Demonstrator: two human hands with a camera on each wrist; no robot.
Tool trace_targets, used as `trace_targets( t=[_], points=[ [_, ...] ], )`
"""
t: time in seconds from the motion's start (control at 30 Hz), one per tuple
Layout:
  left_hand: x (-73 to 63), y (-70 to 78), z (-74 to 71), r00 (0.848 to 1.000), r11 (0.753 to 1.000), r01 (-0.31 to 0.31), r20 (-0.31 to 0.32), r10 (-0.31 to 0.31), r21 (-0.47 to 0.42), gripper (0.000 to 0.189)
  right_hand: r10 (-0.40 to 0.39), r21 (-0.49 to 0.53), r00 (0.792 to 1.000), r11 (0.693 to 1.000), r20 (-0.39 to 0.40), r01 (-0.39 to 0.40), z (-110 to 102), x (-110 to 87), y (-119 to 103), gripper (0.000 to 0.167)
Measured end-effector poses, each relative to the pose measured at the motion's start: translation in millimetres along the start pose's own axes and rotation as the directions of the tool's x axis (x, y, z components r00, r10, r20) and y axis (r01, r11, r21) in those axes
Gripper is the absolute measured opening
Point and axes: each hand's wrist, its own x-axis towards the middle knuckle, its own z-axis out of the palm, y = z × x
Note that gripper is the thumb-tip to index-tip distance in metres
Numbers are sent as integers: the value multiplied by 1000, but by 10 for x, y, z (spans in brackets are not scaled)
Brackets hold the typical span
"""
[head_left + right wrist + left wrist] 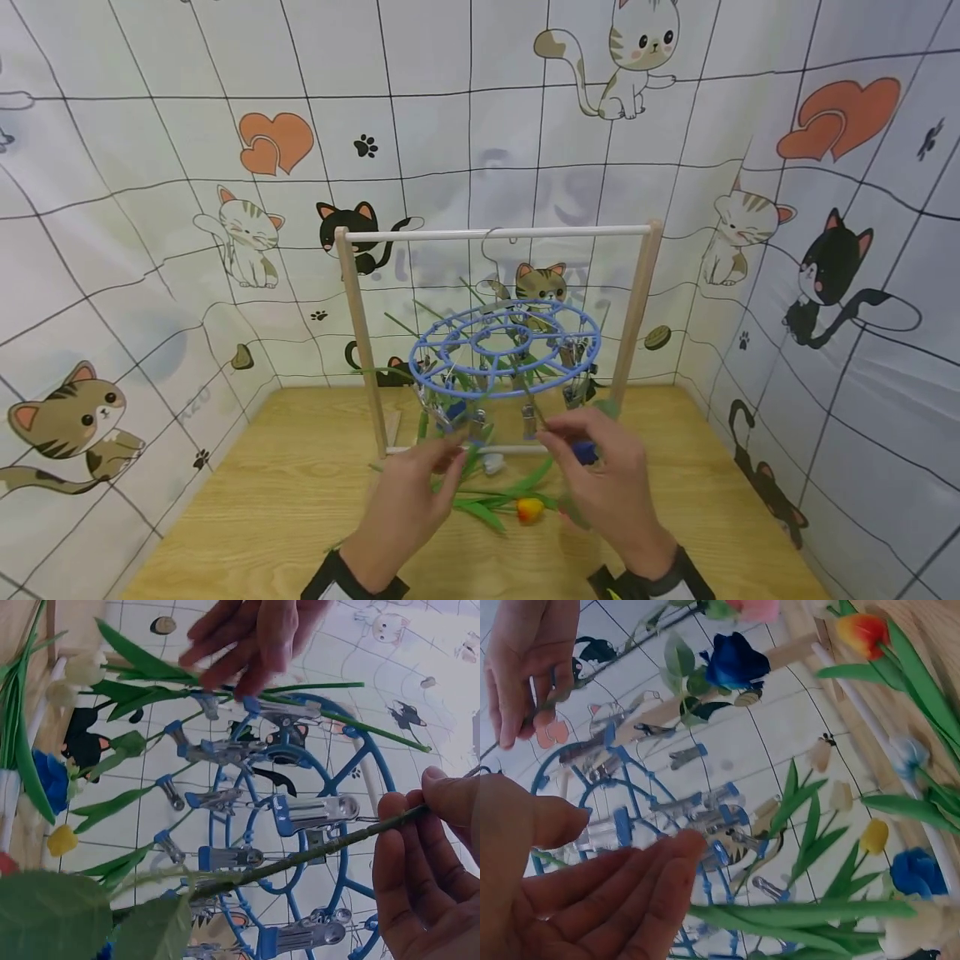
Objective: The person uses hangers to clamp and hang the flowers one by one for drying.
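Note:
My right hand point(611, 475) pinches a long green stem point(322, 851) between thumb and fingers, in front of a round blue clip hanger point(495, 394). Large leaves grow on this stem, and a pink flower point(756, 607) shows at its far end in the left wrist view. My left hand point(408, 500) is near the hanger's left front, thumb and fingers apart, with nothing gripped. Metal clips with blue tips point(315, 814) dangle from the rings. Flowers hang heads down there, among them a yellow tulip point(874, 836), white tulips point(915, 930) and a blue rose point(736, 660).
The hanger hangs by its hook from the white top rod point(420, 235) of a wooden stand point(360, 333). An orange-red tulip point(529, 510) with green leaves lies on the wooden table point(300, 467) before it. Cat-patterned cloth point(450, 142) encloses the back and sides.

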Motion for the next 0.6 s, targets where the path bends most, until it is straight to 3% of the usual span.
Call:
trace_targets(
  t=[0.1, 0.27, 0.43, 0.6],
  points=[
    [57, 51, 60, 1000, 1000, 27, 10, -27, -16, 37, 5, 46, 1000, 999, 1, -5, 39, 15, -33, 36],
    [150, 53, 82, 999, 999, 13, -39, -14, -31, 46, 30, 138, 999, 990, 12, -31, 136, 4, -71, 34],
    [242, 60, 97, 997, 999, 7, -78, -10, -39, 44, 56, 232, 998, 971, 20, -59, 236, -22, -74, 28],
    [300, 71, 100, 994, 993, 53, -87, -62, -102, 32, 85, 298, 996, 950, 29, -90, 350, -29, -72, 30]
  ],
)
